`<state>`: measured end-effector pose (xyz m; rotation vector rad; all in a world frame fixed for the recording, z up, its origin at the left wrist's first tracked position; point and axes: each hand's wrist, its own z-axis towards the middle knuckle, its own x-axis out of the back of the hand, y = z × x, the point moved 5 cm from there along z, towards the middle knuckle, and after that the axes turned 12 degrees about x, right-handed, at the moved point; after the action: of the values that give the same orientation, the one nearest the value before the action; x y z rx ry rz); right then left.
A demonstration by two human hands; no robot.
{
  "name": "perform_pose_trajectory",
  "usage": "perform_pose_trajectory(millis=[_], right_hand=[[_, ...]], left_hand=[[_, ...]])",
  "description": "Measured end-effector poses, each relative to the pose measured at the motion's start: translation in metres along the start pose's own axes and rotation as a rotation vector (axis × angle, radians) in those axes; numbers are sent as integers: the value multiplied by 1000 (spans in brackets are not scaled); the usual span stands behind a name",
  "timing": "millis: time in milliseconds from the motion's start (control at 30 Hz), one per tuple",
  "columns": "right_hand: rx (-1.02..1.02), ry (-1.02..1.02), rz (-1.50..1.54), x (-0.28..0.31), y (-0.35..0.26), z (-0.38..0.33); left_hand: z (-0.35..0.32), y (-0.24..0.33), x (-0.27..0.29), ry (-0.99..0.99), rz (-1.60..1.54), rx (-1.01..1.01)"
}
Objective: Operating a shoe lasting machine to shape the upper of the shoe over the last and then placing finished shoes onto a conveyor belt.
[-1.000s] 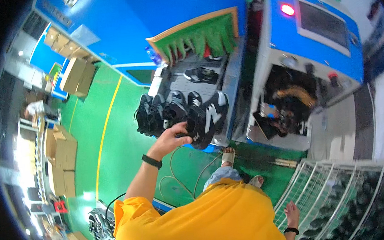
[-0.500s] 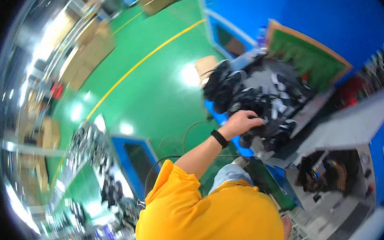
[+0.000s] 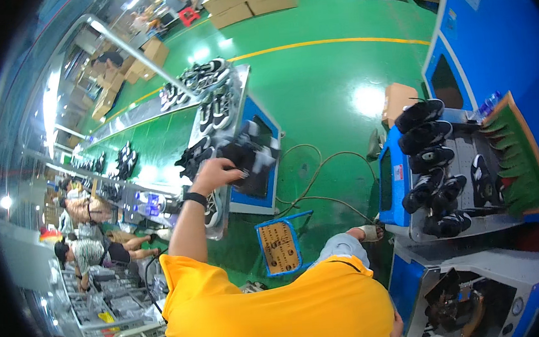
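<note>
My left hand (image 3: 215, 174), with a black band on its wrist, reaches out to the left. Its fingers are closed on a black shoe with white parts (image 3: 252, 154), smeared by motion, above the edge of the left-hand bench. Beside and beyond it stand more black-and-white shoes (image 3: 217, 109). Low at my right side, only a sliver of my right hand (image 3: 396, 328) shows; its fingers are hidden by my yellow shirt.
Several black shoes (image 3: 430, 156) lie on a blue-sided bench at the right, above a machine (image 3: 512, 276) with a lit red lamp. A blue-framed stool (image 3: 279, 247) and hoses (image 3: 320, 167) are on the green floor. Other people (image 3: 89, 252) work at the far left.
My left hand has moved from the shoes on the right bench over to the left bench, now with a shoe in it. The view has turned left.
</note>
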<state>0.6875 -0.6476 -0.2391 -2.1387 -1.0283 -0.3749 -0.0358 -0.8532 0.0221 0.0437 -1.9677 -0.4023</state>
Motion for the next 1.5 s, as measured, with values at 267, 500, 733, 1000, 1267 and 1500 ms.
perform_pose_trajectory(millis=[267, 500, 733, 1000, 1267, 1500], right_hand=[[79, -92, -99, 8, -11, 9], [319, -115, -43, 33, -57, -12], [783, 512, 34, 146, -194, -55], [881, 1577, -509, 296, -302, -98], [438, 1806, -913, 296, -316, -42], [405, 1725, -1070, 288, -309, -36]], left_hand=[[-29, -211, 162, 1267, 28, 478], [-29, -76, 12, 912, -274, 88], [-47, 130, -189, 53, -23, -636], [-92, 476, -326, -354, -116, -1365], [-56, 679, -505, -525, 196, -1330], [-44, 729, -610, -579, 505, -1448]])
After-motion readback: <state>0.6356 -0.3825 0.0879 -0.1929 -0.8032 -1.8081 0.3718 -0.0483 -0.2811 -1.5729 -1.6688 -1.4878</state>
